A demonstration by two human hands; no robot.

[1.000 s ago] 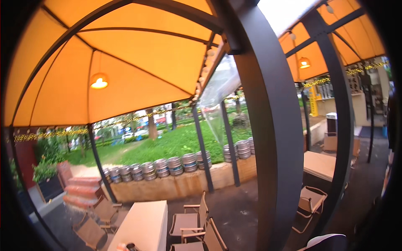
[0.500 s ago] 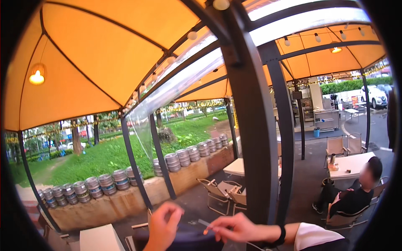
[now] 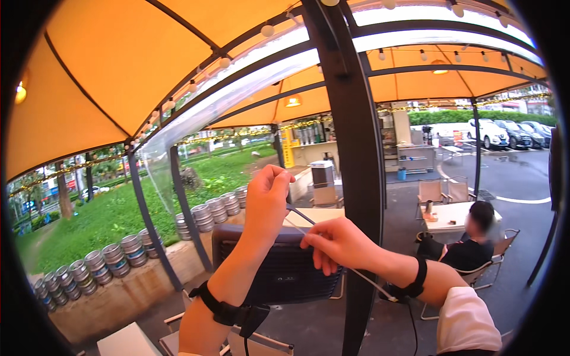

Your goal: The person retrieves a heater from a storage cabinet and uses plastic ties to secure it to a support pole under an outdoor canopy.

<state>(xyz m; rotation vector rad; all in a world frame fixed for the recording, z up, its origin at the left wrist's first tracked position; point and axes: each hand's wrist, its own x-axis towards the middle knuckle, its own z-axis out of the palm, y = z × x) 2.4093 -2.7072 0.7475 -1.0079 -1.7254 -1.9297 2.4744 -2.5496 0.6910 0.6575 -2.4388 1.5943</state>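
Note:
In front of me a dark, ribbed, box-like panel (image 3: 288, 276) stands close to the black post. My left hand (image 3: 270, 193) is raised above its top edge, fingers curled closed; what they hold, if anything, is hidden. To the right and lower, my right hand (image 3: 339, 240) pinches a thin pale cord (image 3: 301, 217) against the panel's upper right part. One end of the cord runs up toward my left hand; a pale length also trails from below my right hand toward the right forearm. Black straps circle both forearms.
A thick black post (image 3: 359, 148) rises just right of my hands. Behind are tables (image 3: 460, 216) and folding chairs (image 3: 430, 191), with a seated person (image 3: 472, 246) at right. Metal kegs (image 3: 95, 264) line a low wall at left. Orange canopies hang overhead.
Both hands have risen from the lower edge, and the dark panel has come into fuller view behind them. My view has shifted rightward, bringing more parked cars into sight.

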